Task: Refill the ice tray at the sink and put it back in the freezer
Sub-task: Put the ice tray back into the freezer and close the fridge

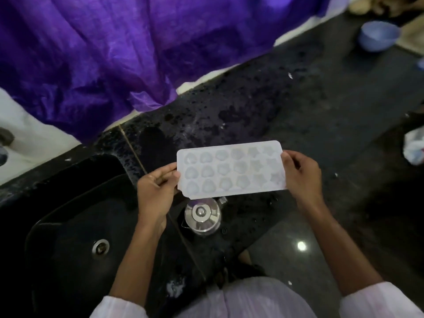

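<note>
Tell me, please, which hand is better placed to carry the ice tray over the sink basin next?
Probably the left hand. It grips the ice tray at the end nearest the sink, which lies on the person's left. The right hand holds the far end, away from the basin.

The white ice tray (pixel 230 169), its shaped cells in three rows, is held level just right of the dark sink (pixel 75 226).

One head-worn wide-angle view looks steeply down from close above the dark countertop (pixel 298 115); it faces forward toward the purple cloth (pixel 91 53) at the top edge; the black sink (pixel 68 226) sits lower left; no second view shares the scene.
</note>
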